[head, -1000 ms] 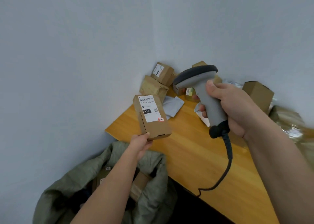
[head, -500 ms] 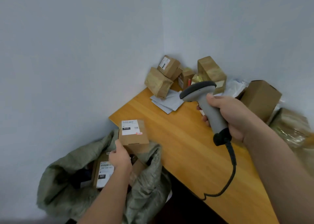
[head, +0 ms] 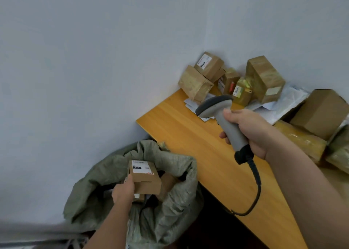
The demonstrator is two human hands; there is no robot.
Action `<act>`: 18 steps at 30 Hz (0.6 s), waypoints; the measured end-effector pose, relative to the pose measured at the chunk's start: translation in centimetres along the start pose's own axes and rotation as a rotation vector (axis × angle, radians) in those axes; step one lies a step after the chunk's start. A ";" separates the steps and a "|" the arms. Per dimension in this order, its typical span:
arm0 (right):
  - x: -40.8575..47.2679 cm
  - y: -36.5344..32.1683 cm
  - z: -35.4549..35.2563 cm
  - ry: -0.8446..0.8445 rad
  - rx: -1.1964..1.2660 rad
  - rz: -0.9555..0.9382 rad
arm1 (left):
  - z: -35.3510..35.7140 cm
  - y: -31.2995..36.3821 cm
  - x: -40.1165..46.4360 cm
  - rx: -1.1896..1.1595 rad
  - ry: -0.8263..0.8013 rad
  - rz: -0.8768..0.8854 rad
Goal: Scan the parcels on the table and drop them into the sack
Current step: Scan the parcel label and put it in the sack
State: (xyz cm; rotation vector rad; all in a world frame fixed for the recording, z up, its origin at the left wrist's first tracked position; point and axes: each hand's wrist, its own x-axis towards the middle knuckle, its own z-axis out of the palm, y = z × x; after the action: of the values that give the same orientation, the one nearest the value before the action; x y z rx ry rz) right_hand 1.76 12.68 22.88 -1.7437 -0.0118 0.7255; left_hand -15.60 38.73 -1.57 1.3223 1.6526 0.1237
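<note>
My left hand [head: 122, 190] grips a small brown cardboard parcel [head: 144, 177] with a white label, held inside the open mouth of the grey-green sack [head: 170, 207] on the floor beside the table. Other brown parcels lie in the sack, mostly hidden under it. My right hand [head: 251, 131] holds a grey barcode scanner [head: 222, 116] over the wooden table [head: 188, 135], its black cable hanging off the table's front edge. Several brown parcels [head: 207, 71] are piled in the table's far corner.
White poly mailers [head: 285, 101] lie under the pile. A large brown box [head: 321, 111] and tape-wrapped packets [head: 306, 141] sit at the right. White walls close the corner behind the table. The sack stands against the left wall.
My left hand has carried the labelled parcel off the table's corner and down into the sack's mouth. The scanner hand has stayed over the table.
</note>
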 end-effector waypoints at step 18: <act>0.1 4.8 -4.2 0.322 0.130 0.147 | 8.4 4.0 0.4 0.425 -0.146 0.350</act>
State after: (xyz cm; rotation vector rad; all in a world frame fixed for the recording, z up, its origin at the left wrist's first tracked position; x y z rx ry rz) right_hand 2.12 7.57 19.08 -1.7304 0.3790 0.5310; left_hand -6.72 36.74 -3.76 1.8911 1.3537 -0.1233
